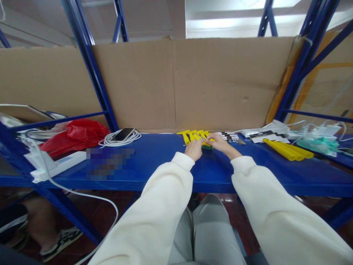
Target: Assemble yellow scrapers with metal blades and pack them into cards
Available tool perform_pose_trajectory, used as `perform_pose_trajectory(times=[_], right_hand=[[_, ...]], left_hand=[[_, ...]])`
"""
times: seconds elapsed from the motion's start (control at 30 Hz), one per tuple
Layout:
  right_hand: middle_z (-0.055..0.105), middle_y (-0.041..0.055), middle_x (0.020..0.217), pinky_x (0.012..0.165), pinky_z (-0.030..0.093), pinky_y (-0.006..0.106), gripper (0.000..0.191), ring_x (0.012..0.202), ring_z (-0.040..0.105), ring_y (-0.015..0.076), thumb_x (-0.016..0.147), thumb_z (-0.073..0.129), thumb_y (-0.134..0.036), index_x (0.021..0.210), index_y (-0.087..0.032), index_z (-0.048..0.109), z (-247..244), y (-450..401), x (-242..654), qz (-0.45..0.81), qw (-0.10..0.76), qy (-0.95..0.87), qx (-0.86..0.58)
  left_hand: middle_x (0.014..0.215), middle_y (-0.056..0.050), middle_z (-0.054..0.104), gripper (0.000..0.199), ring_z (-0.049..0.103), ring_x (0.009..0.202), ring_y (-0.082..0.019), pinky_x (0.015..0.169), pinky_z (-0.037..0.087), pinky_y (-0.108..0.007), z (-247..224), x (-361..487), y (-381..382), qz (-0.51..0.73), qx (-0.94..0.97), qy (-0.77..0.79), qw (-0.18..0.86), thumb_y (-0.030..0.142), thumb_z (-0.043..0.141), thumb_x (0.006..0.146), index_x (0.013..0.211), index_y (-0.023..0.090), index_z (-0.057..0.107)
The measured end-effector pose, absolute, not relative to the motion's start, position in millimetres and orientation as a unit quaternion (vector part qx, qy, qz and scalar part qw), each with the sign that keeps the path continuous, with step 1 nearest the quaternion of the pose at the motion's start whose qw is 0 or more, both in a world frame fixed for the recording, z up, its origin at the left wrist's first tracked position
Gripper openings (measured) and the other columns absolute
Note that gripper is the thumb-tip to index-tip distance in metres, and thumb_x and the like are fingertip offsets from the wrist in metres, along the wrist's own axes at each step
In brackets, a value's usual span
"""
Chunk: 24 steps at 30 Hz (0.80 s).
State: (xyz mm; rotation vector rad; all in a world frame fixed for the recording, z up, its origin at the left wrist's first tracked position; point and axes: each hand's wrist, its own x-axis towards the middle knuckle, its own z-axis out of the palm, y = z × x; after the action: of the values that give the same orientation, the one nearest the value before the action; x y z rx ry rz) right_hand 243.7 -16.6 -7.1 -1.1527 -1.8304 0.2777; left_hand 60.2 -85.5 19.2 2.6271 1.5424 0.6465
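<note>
On the blue shelf, my left hand and my right hand meet near the middle. Both have their fingers closed around something small that I cannot make out. A green and yellow block lies just below my fingertips. Behind my hands stands a row of yellow T-shaped pieces. Several black-and-white pieces lie side by side just right of the yellow row, beyond my right hand.
Yellow tubes and a green plastic bag lie at the right. A phone rests on coiled white cable; a red bag and power strip are at the left. Cardboard stands behind. A person's leg shows below left.
</note>
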Motion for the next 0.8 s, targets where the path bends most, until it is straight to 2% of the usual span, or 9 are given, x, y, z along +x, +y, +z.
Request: perform_pose_trajectory(times=[0.13, 0.3, 0.6, 0.8], right_hand=[[0.069, 0.0002, 0.074, 0.098, 0.047, 0.04, 0.013, 0.086, 0.064, 0.022, 0.069, 0.072, -0.023, 0.057, -0.023, 0.067, -2.5, -20.9, 241.5, 0.098, 0.438, -0.746, -0.492], [0.068, 0.0002, 0.073, 0.095, 0.048, 0.039, 0.013, 0.087, 0.064, 0.0227, 0.069, 0.071, -0.022, 0.058, -0.023, 0.066, -0.4, -25.3, 238.3, 0.111, 0.439, -0.735, -0.504], [0.067, 0.0006, 0.079, 0.096, 0.047, 0.039, 0.009, 0.09, 0.063, 0.0223, 0.071, 0.067, -0.023, 0.063, -0.021, 0.065, 1.5, -39.0, 233.9, 0.199, 0.46, -0.688, -0.525], [0.067, -0.0008, 0.079, 0.092, 0.05, 0.036, 0.008, 0.087, 0.063, 0.0199, 0.067, 0.07, -0.019, 0.071, -0.021, 0.063, -0.1, -38.9, 231.0, 0.265, 0.493, -0.641, -0.526]], left_hand=[[0.13, -0.016, 0.072, 0.054, 0.064, 0.125, -0.028, 0.109, 0.049, -0.042, 18.8, 60.3, -85.0, 0.21, 0.841, 0.499, 0.015, 0.002, 0.046, 0.091, 0.139, 0.018, 0.063], [0.129, -0.016, 0.072, 0.054, 0.064, 0.125, -0.028, 0.11, 0.048, -0.043, 18.1, 60.5, -84.2, 0.216, 0.838, 0.501, 0.023, 0.003, 0.048, 0.09, 0.138, 0.019, 0.064], [0.125, -0.017, 0.072, 0.053, 0.066, 0.121, -0.03, 0.106, 0.051, -0.044, 21.1, 61.1, -87.3, 0.201, 0.84, 0.503, 0.019, 0.004, 0.046, 0.091, 0.14, 0.019, 0.063], [0.125, -0.015, 0.072, 0.055, 0.067, 0.121, -0.03, 0.105, 0.052, -0.045, 22.7, 61.1, -89.0, 0.194, 0.842, 0.504, 0.019, 0.005, 0.047, 0.091, 0.142, 0.02, 0.06]])
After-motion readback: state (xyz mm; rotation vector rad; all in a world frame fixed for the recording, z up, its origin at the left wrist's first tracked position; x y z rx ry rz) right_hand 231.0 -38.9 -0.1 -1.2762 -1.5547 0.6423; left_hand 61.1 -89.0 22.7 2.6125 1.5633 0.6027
